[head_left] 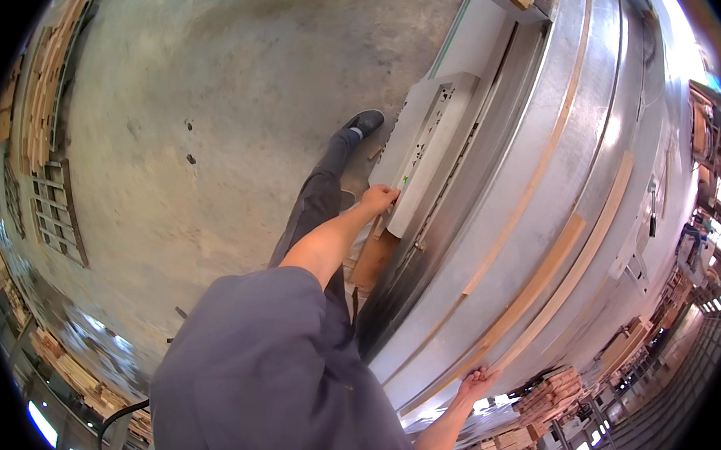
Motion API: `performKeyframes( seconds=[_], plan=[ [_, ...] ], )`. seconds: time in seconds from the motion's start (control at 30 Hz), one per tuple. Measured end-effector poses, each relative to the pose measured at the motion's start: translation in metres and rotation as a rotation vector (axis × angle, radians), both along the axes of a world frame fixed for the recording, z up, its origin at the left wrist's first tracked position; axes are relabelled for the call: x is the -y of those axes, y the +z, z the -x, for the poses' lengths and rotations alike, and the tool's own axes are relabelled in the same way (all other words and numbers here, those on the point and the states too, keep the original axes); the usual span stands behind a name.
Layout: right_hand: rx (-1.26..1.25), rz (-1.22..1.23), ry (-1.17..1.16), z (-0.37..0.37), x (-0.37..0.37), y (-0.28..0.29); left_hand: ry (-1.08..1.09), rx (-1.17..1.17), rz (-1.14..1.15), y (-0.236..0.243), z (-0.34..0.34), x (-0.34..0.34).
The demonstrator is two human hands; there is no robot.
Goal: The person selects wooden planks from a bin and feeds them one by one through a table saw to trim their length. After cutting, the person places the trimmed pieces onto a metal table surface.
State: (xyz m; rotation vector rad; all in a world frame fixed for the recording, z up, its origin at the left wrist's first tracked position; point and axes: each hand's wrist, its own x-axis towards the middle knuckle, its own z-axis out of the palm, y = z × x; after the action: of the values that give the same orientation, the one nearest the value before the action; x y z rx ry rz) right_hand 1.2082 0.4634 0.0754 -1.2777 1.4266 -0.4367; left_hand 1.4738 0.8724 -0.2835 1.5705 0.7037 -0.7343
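My left hand [379,198] reaches out to a long grey control panel [426,152] on the side of a big metal machine. Its fingers are curled against the panel's lower end, by a small green mark, and hold nothing. My right hand [476,382] lies at the near end of the machine's shiny metal bed [584,132], fingers spread on the tips of long thin wooden strips [535,289] that run along the bed. My grey shirt fills the lower left. One dark-trousered leg and black shoe [365,122] stretch over the concrete floor beside the machine.
Concrete floor [208,111] spreads to the left of the machine. Stacks of timber [43,87] and a pallet line the far left edge. More wood piles [549,394] and racks stand at the lower right. A brown board [375,261] leans under the panel.
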Motion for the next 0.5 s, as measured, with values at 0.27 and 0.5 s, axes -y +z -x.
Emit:
performKeyframes(
  seconds=[0.27, 0.5],
  plan=[
    [-0.014, -0.013, -0.052, 0.003, 0.003, -0.004, -0.249, -0.314, 0.139, 0.012, -0.039, -0.008],
    [-0.048, 0.009, -0.077, 0.008, 0.016, -0.01, -0.774, 0.491, -0.111, 0.0, -0.048, -0.02]
  ],
)
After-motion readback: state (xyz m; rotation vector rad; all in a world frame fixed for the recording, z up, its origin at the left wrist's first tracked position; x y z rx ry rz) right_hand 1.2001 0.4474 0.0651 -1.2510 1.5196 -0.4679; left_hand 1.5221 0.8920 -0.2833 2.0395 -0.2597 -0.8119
